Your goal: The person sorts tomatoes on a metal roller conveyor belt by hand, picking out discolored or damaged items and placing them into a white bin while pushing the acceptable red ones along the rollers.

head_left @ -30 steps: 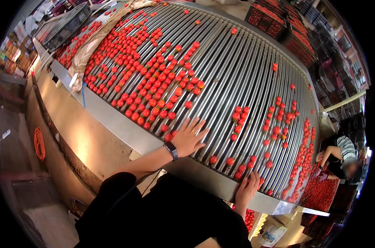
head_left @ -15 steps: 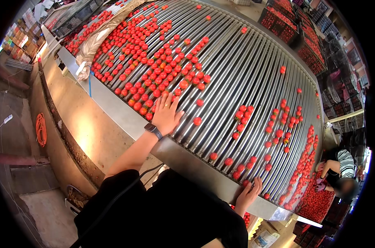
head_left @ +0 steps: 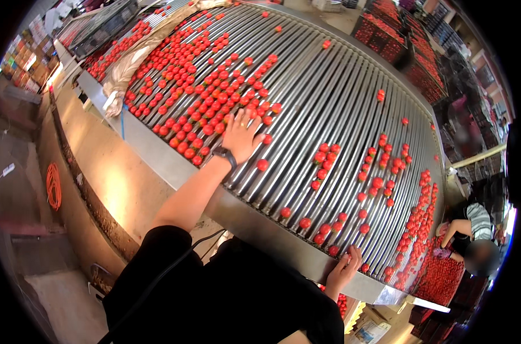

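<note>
Red tomatoes [head_left: 217,103] lie crowded over the far left part of a metal roller conveyor [head_left: 306,109]. My left hand [head_left: 240,137] is open, palm down and fingers spread, reaching over the rollers at the right edge of that crowd. Its fingertips meet the nearest tomatoes; what lies under the palm is hidden. A dark watch is on that wrist. At the conveyor's near steel edge [head_left: 260,223], my right hand [head_left: 342,274] rests with its fingers loosely stretched and holds nothing. Single tomatoes [head_left: 333,250] sit just beyond it.
Tomatoes gather in a heap [head_left: 441,275] at the conveyor's right end, where another person [head_left: 473,235] reaches in. Stacked crates of tomatoes [head_left: 381,34] stand beyond the far side. A brown cloth [head_left: 135,60] drapes across the left end. An orange cord [head_left: 54,186] hangs at left.
My left hand has moved farther over the rollers and a little to the right, along the tomatoes' edge. My right hand stays at the near edge. The view has shifted slightly.
</note>
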{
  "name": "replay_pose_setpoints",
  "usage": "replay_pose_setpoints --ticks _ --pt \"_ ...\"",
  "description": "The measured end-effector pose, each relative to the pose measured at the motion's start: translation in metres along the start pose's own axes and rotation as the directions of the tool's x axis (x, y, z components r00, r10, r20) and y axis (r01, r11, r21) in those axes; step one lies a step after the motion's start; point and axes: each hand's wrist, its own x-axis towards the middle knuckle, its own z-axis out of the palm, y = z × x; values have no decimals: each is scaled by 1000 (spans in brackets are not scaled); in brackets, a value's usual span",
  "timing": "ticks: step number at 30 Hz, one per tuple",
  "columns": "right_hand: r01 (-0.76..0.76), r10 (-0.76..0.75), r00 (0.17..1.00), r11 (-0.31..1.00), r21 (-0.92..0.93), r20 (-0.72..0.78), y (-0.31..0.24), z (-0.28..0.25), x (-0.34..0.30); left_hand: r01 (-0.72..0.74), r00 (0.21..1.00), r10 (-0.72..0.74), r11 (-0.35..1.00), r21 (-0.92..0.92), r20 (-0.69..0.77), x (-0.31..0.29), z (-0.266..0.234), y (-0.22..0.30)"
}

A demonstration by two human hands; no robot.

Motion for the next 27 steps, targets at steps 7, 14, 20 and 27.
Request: replay_pose_setpoints --ticks 7,14,20,27 --pt "-11 10 1000 997 79 6 -3 -10 10 -243 958 250 968 -60 141 -31 16 52" --pt "-21 23 999 999 44 -35 12 -14 6 -439 895 447 875 -206 -10 5 15 115" --pt "-26 29 997 999 41 -67 18 -15 5 -496 862 507 850 -179 21 40 52 160" --pt "-33 35 997 999 34 -70 24 -24 7 -340 940 336 930 -139 -51 102 53 175"
